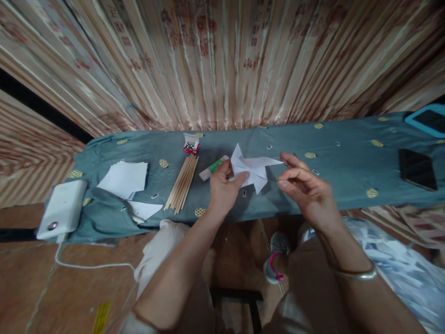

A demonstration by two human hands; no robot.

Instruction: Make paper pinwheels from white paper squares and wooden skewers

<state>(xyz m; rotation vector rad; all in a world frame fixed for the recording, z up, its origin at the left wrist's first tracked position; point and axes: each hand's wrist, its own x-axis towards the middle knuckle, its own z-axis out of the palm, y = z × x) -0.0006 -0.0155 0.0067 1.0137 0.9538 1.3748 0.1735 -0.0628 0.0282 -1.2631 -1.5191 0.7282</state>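
Note:
A white paper pinwheel (pixel 256 168) with pointed, folded blades is held over the table by my left hand (pixel 225 185), its thumb pressed on the paper near the middle. My right hand (pixel 308 190) is just right of the pinwheel, thumb and a finger close together in a pinch. Anything between those fingertips is too small to make out. The tip of one long blade reaches toward its upper fingers. Behind my left hand lies a green and white glue stick (pixel 213 168), partly covered by the fingers.
Left of my hands lie a bundle of thin wooden sticks (pixel 182 183), an opened small red box (pixel 191 144) of metal bits, white paper sheets (pixel 127 178) and scissors (pixel 135 215), partly hidden. A white power bank (pixel 64 208) with a cable sits far left, a dark phone (pixel 417 169) right.

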